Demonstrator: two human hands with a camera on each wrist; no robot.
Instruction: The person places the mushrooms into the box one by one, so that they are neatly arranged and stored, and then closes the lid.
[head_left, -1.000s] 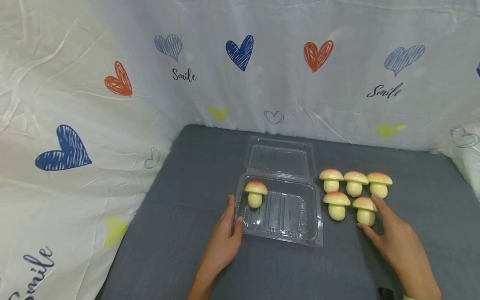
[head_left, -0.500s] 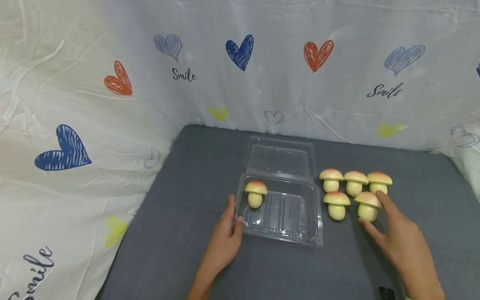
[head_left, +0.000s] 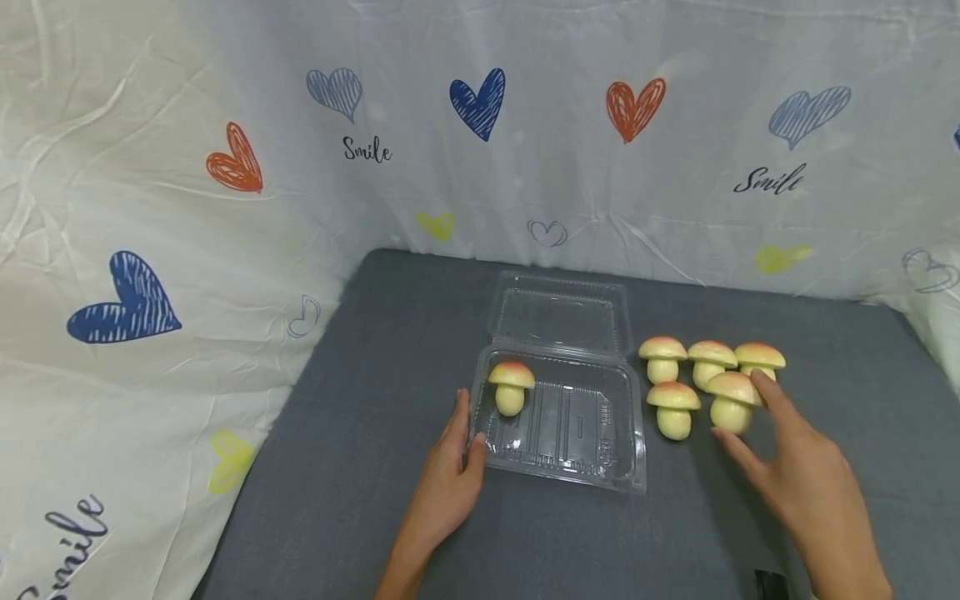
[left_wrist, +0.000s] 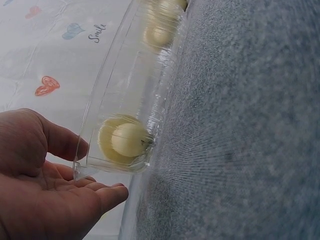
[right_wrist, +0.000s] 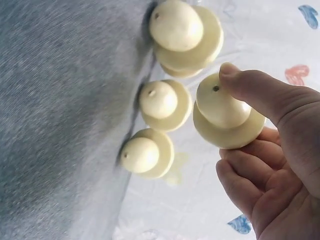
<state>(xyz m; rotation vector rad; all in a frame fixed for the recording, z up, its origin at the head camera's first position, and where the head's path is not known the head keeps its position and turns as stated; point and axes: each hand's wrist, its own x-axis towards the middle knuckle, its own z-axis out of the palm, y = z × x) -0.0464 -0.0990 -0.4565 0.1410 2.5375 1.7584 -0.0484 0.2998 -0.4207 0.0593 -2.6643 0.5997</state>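
My right hand (head_left: 810,479) pinches a toy mushroom (head_left: 731,410) between thumb and fingers, lifted off the table. Its cap is yellow with a reddish top; its stem is pale and round. In the right wrist view, the thumb presses the stem of this mushroom (right_wrist: 222,107) and fingers lie under the cap. My left hand (head_left: 448,479) grips the left edge of a clear plastic clamshell box (head_left: 573,425), which stands with its lid folded back. One mushroom (head_left: 512,388) lies in the box's left end. In the left wrist view, the thumb and fingers of the hand (left_wrist: 60,175) are around the box's corner.
Several matching mushrooms (head_left: 674,410) lie in two rows right of the box on the dark grey tabletop (head_left: 360,417). A white cloth (head_left: 555,183) printed with hearts hangs behind and at the left. A small black object (head_left: 771,585) shows near the right wrist.
My right hand has raised the near-right mushroom from its row, moving it slightly up and away from me. The left hand and the box have stayed still.
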